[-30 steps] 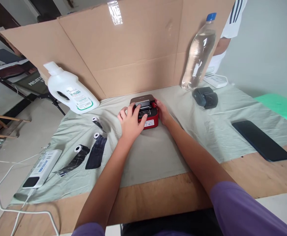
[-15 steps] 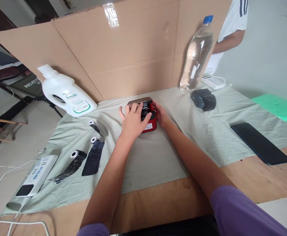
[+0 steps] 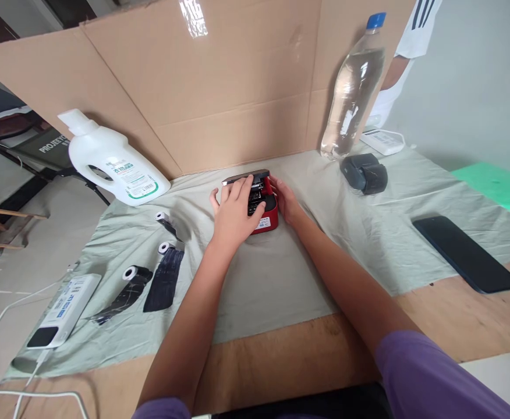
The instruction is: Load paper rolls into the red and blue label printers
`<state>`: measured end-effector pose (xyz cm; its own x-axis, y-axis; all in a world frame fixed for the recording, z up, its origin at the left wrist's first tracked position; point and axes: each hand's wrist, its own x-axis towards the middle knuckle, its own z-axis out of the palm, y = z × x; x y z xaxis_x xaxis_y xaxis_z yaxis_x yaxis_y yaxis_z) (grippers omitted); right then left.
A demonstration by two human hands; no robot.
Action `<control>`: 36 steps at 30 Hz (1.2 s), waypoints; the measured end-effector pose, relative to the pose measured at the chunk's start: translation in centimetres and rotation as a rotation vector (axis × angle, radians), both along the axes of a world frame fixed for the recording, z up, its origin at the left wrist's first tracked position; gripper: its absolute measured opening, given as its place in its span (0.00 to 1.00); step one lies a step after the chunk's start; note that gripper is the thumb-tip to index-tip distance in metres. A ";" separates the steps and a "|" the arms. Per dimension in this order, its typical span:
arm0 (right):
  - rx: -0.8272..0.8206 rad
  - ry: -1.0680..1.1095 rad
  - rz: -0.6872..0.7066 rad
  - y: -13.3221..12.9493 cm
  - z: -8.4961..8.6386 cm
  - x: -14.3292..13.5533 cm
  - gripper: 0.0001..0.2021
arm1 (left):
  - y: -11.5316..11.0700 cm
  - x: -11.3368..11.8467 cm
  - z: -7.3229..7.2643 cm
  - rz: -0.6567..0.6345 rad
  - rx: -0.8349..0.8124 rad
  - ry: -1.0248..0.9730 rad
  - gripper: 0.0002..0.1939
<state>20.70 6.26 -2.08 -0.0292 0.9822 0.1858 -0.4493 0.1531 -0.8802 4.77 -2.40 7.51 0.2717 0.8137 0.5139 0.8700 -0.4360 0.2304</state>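
Observation:
A small red device [image 3: 271,223] with a black top, a white label and a dark lid [image 3: 248,174] stands on the cloth in the middle. The lid is partly raised, and dark inner parts show below it. My left hand [image 3: 236,206] lies over the device's left side, with fingers at the lid and thumb near the front edge. Against the device's right side rests my right hand [image 3: 284,201], its fingers curled behind the red wall and partly hidden. Much of the device's left part is covered by my left hand.
Several rolls of black film [image 3: 164,279] lie partly unrolled at left, near a white power bank [image 3: 65,311] with a cable. A white jug [image 3: 115,163], a water bottle [image 3: 354,93], a dark device [image 3: 363,173] and a phone [image 3: 467,253] surround the work area. Cardboard [image 3: 237,87] stands behind.
The device's lid has changed its tilt: its broad brown top showed before, and now its edge shows with a wider gap below. Both hands stay at the device; the view shifts slightly.

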 end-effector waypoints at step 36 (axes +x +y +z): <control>-0.006 -0.001 0.011 -0.2 0.2 0.0 0.30 | -0.3 -0.8 0.9 -0.019 -0.078 0.032 0.20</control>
